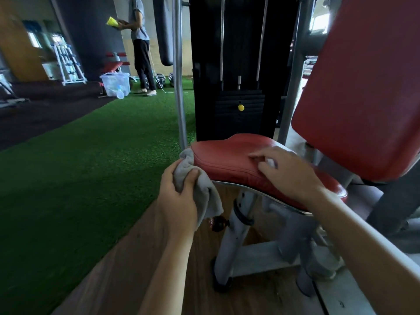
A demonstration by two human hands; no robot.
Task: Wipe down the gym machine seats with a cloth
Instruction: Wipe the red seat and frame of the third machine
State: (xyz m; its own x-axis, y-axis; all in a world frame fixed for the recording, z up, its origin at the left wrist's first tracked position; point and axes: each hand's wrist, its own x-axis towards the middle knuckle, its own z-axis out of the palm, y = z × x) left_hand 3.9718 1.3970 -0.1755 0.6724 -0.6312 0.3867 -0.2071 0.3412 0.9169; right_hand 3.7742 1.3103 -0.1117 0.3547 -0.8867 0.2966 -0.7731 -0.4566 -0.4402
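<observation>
A red padded seat of a gym machine sits at centre right, with a red backrest tilted above it on the right. My left hand is closed around a grey cloth, which is pressed against the seat's left front edge and hangs down below it. My right hand lies palm down on top of the seat, fingers spread, with a small white scrap partly under the fingers.
The black weight stack with a yellow pin stands behind the seat, a grey upright post to its left. Green turf spreads left. A person stands far back beside a clear plastic bin. The grey seat frame stands on wood flooring.
</observation>
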